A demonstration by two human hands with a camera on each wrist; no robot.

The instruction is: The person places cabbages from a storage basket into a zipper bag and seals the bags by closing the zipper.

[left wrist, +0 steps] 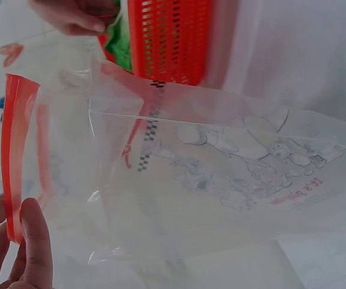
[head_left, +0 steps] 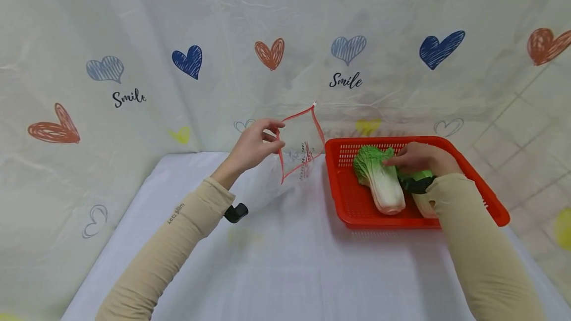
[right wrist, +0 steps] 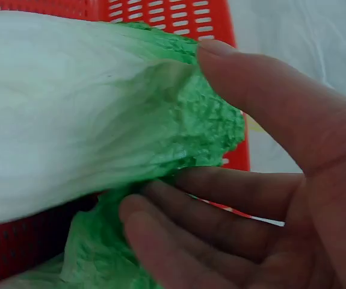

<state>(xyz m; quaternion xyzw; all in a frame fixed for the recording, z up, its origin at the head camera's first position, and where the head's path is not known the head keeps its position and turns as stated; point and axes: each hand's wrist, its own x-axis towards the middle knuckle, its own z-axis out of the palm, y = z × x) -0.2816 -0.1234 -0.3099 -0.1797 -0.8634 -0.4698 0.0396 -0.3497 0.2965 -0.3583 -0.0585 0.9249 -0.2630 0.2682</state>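
My left hand (head_left: 260,141) pinches the red-edged rim of a clear plastic zip bag (left wrist: 160,198), between thumb and fingers. The bag's mouth stands spread in a four-sided shape, and cartoon prints show on its side. Over the red basket (head_left: 339,202), my right hand (head_left: 419,158) is at the leafy end of a napa cabbage (head_left: 385,189). In the right wrist view the thumb lies along one side of the green leaves and the loosely bent fingers along the other. A second cabbage (head_left: 421,202) lies beside it, partly hidden by the right wrist.
A white cloth covers the table (head_left: 285,271). Behind it hangs a pale sheet (head_left: 223,14) printed with hearts and "Smile". The basket's raised perforated walls stand around both cabbages, to the right of the bag. A black wrist device (head_left: 236,213) shows below the left sleeve.
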